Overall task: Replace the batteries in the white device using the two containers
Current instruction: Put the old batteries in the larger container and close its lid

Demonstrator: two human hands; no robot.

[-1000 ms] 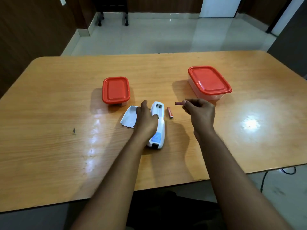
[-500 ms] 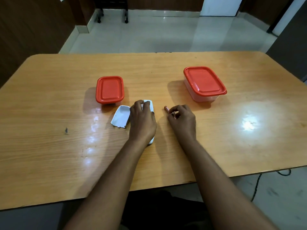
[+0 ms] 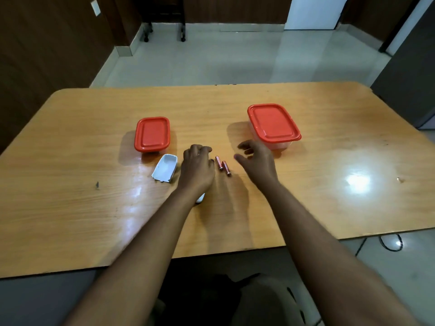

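My left hand point(image 3: 197, 168) lies over the white device point(image 3: 200, 198) and grips it; only the device's near end shows under my wrist. Two reddish batteries point(image 3: 223, 166) lie side by side on the table just right of that hand. My right hand point(image 3: 256, 158) hovers right of the batteries with its fingers spread and nothing in it. The white battery cover point(image 3: 165, 168) lies loose to the left of the device. A small red-lidded container point(image 3: 152, 134) stands behind the cover. A larger red-lidded container point(image 3: 273, 124) stands just beyond my right hand. Both lids are on.
The wooden table point(image 3: 329, 142) reaches well past both hands on every side. A dark speck point(image 3: 97, 184) marks its left part. A black cable point(image 3: 388, 243) lies on the floor by the table's near right corner.
My right hand set the second battery down beside the first, let go and lifted away to the right with its fingers spread. My left hand slid up over the device, covering it.
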